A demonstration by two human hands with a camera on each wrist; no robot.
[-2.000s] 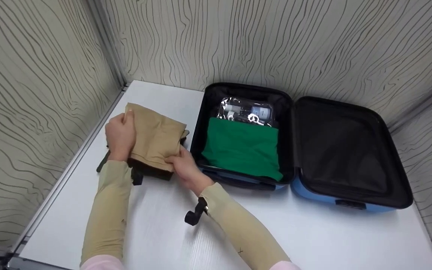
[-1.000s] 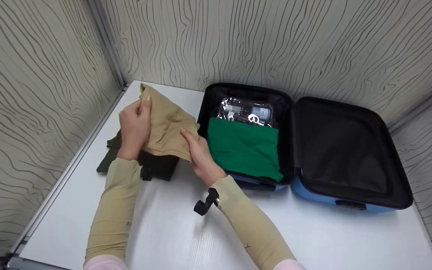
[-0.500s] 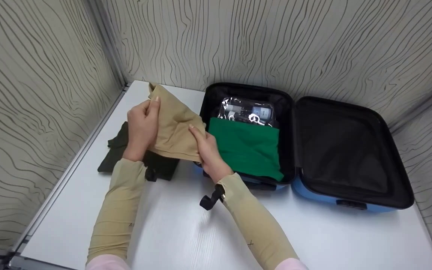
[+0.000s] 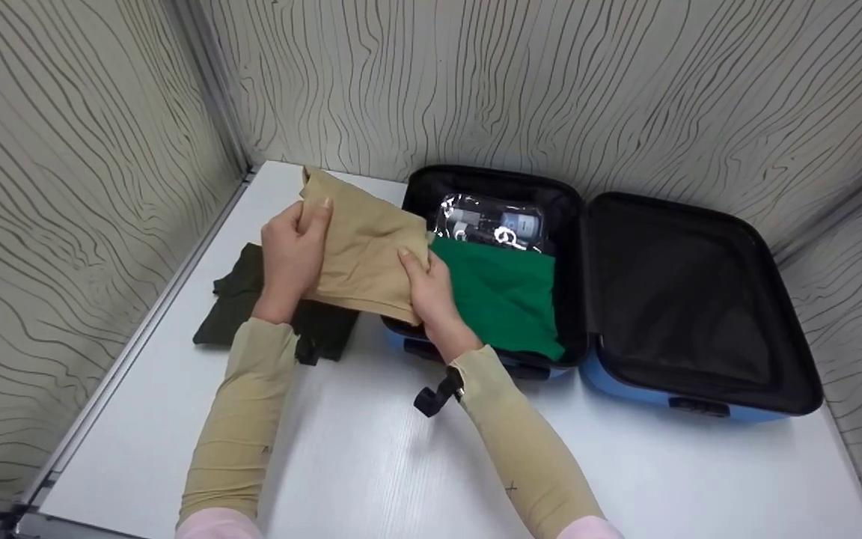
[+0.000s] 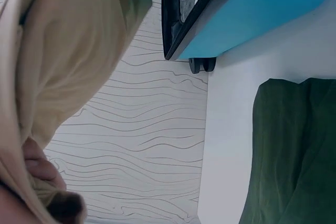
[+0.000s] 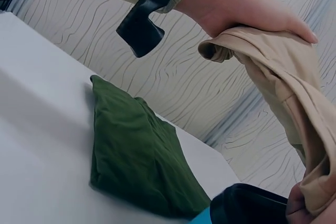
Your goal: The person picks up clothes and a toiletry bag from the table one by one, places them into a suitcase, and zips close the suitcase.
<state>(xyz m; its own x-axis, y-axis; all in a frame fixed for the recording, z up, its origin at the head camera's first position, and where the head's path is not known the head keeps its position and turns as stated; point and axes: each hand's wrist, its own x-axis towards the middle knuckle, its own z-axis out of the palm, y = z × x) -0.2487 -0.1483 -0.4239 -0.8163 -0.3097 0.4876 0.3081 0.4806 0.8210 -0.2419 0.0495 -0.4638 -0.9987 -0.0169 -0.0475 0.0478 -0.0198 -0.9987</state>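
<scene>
A folded tan garment (image 4: 367, 243) is held up between both hands, in the air above the table and overlapping the suitcase's left edge in the head view. My left hand (image 4: 295, 254) pinches its left side, thumb on top. At its lower right corner my right hand (image 4: 431, 296) grips it with the thumb on top and the fingers beneath. Loose layers of the garment hang down in the right wrist view. On the table below lies a folded dark green garment (image 6: 139, 150), partly hidden by the left arm in the head view.
To the right stands an open blue suitcase (image 4: 577, 322), its black-lined lid (image 4: 685, 299) laid out flat. Inside are a folded bright green cloth (image 4: 509, 299) and a clear pouch (image 4: 487, 217) with small bottles. Patterned wall panels (image 4: 521, 90) enclose the white table (image 4: 371, 449).
Both hands have lifted the tan garment off the dark green one and carried it rightward to the suitcase's left edge. The dark green garment and suitcase have stayed put.
</scene>
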